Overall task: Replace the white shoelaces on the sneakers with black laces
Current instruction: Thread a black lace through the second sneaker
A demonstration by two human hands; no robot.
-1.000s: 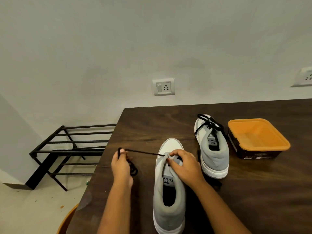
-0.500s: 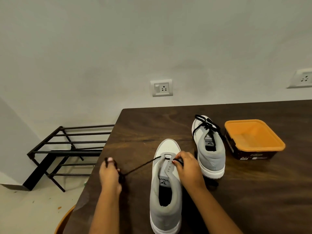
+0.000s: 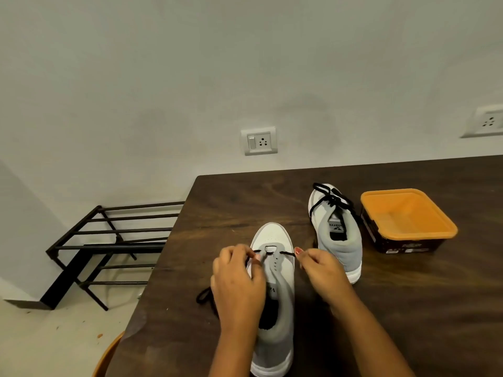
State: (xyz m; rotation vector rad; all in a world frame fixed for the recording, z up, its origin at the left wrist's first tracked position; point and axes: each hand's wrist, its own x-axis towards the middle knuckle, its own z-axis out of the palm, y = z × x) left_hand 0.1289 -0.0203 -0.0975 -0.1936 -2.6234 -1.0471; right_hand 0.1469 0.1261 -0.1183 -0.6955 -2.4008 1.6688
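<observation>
A grey and white sneaker [image 3: 280, 292] stands in front of me on the dark wooden table [image 3: 245, 208], toe pointing away. A black lace [image 3: 284, 253] runs through its front eyelets. My left hand [image 3: 236, 281] pinches the lace at the left side of the shoe, and a loose length of it trails out on the table left of that hand. My right hand [image 3: 318, 268] pinches the lace's other end at the right side. A second sneaker [image 3: 337, 229], laced and tied in black, stands behind my right hand.
An orange tub [image 3: 408, 221] sits at the right of the second sneaker. The table's left edge runs close to my left arm. A black metal rack [image 3: 109, 240] stands on the floor to the left. An orange rim shows at the bottom left.
My left hand has come back in from the left to the shoe's left eyelets. My right hand has moved off the tongue to the right side, holding the lace end.
</observation>
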